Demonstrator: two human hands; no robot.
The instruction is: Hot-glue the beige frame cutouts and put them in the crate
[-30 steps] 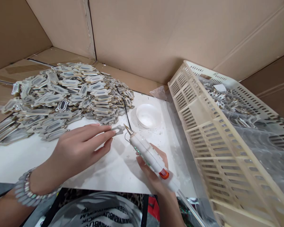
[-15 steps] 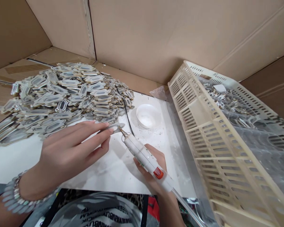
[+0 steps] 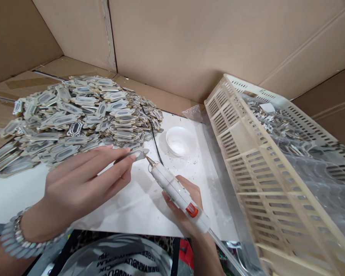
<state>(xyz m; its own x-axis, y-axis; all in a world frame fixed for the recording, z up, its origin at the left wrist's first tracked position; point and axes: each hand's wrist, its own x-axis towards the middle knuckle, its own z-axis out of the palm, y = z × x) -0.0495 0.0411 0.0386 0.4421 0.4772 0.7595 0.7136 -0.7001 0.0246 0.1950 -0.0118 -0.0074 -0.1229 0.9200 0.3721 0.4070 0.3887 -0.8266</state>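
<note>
Left hand (image 3: 83,184) has its grip pinched on a small flat silver plate (image 3: 136,155), lifted just above the white table (image 3: 138,203); right hand (image 3: 186,209) is wrapped around a white glue gun (image 3: 176,189), nozzle touching the plate's edge.

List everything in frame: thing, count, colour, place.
glue gun: one, white with an orange trigger, in the right hand, nozzle at the held piece
held piece: one, silver-grey, pinched in the left fingers
pile of pieces: too many to count, silver and gold, far left of the board
white board: one, under both hands
dish: one, white, on the board beyond the nozzle
black cord: one, along the pile's right edge
basket: one, cream, slotted, right; lined with clear plastic, silver parts inside
cardboard walls: brown, behind and left
bracelet: one, silver, left wrist
left hand: holds the piece
right hand: grips the glue gun
</note>
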